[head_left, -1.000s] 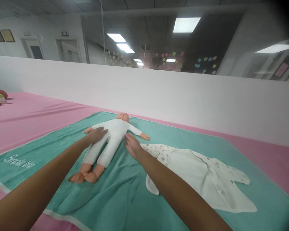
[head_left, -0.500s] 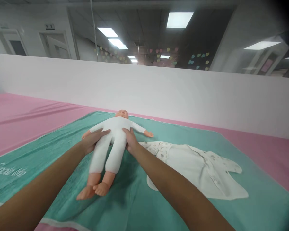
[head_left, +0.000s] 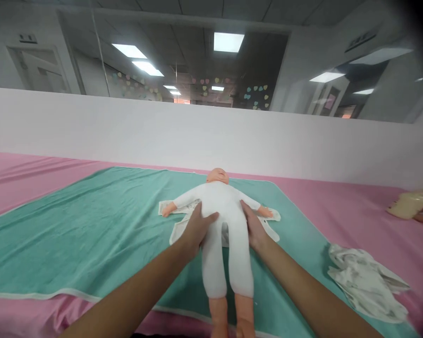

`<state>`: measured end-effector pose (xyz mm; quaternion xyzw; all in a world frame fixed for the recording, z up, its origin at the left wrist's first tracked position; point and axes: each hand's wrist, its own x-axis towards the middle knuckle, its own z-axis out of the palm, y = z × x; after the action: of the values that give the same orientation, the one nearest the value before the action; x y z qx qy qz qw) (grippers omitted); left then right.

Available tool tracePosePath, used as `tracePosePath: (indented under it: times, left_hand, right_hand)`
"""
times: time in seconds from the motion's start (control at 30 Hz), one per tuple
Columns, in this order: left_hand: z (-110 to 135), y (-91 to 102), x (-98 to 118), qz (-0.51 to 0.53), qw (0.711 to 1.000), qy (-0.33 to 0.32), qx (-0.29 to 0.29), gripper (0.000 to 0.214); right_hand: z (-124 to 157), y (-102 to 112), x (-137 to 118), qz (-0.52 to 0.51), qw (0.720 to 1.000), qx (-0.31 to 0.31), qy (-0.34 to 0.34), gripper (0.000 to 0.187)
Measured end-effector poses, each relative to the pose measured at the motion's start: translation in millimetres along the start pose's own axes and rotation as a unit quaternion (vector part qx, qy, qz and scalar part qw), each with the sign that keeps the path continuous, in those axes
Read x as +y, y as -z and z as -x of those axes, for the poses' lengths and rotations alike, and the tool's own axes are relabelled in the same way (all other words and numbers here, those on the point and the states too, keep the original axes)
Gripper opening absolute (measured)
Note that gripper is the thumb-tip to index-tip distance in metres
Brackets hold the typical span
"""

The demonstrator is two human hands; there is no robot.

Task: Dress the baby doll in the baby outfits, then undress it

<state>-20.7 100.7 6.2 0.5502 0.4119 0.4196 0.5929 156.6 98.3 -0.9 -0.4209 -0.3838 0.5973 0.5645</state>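
Note:
A baby doll (head_left: 220, 199) in white lies face up on a spread white printed baby top (head_left: 178, 232), whose sleeves and lower corners show from under its body and arms. My left hand (head_left: 199, 226) holds the doll's side at the waist, thumb over its front. On the opposite side, my right hand (head_left: 253, 226) grips the hip, with its fingers partly hidden behind the body. The doll's arms stretch outward along the garment's sleeves. Its bare feet point toward me.
A teal towel (head_left: 91, 234) lies under everything, over a pink sheet (head_left: 324, 206). To the right is a crumpled white printed cloth (head_left: 368, 281). Part of another doll (head_left: 409, 205) shows at the right edge. A white wall (head_left: 134, 136) stands behind.
Both hands have moved the doll sideways to the right, from bare towel onto the spread baby top. My view has turned right, showing the crumpled cloth and the other doll part.

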Motion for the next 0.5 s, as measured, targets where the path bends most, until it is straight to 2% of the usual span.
tracePosePath:
  times: [0.1, 0.17, 0.23, 0.37, 0.43, 0.5]
  left_hand:
    - [-4.6, -41.1, -17.7, -0.004, 0.999, 0.039, -0.008, 0.092]
    - [-7.5, -57.2, -25.3, 0.005, 0.998, 0.045, -0.031, 0.092]
    - [-9.1, -65.2, -29.8, 0.009, 0.998, 0.051, -0.040, 0.087]
    - [-10.9, -61.0, -30.2, -0.054, 0.996, 0.069, -0.031, 0.076]
    - [-17.1, -47.6, -24.7, -0.154, 0.985, 0.071, -0.020, 0.070]
    - [-31.2, -25.8, -15.0, -0.277, 0.960, 0.046, 0.017, 0.057]
  right_hand:
    - [11.1, 44.4, -4.8, -0.025, 1.000, -0.004, -0.019, 0.059]
    - [9.9, 63.5, -3.4, -0.023, 1.000, 0.014, -0.012, 0.056]
    - [4.5, 75.7, 1.1, -0.018, 0.999, 0.018, -0.023, 0.056]
    - [-6.9, 87.7, 11.1, -0.024, 0.998, -0.002, -0.062, 0.056]
    - [-9.9, 91.0, 13.2, -0.014, 0.998, 0.000, -0.067, 0.056]
    - [-11.5, 93.1, 13.6, 0.056, 0.998, 0.017, -0.031, 0.053]
